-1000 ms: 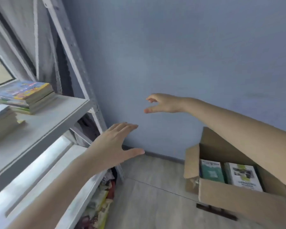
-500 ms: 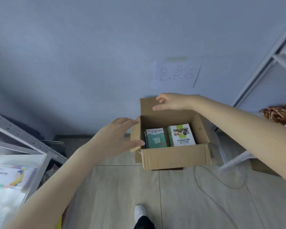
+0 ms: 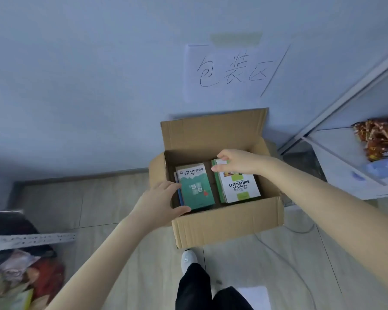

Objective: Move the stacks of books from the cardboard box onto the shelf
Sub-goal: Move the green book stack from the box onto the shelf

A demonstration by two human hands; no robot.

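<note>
— What is in the box (image 3: 229, 222)?
— Two stacks, side by side: a teal stack (image 3: 196, 189) at its left, a white stack (image 3: 240, 189) at its right.
— And the hands?
— The left hand (image 3: 159, 202) grips the teal stack's left edge. The right hand (image 3: 238, 162) curls at the white stack's far corner; whether it grips cannot be told.

The box (image 3: 229, 222) is seen open-topped, rear flap (image 3: 213, 135) raised. Left stack (image 3: 196, 189) and right stack (image 3: 240, 189) are hemmed by its walls, parted by a narrow gap.
</note>
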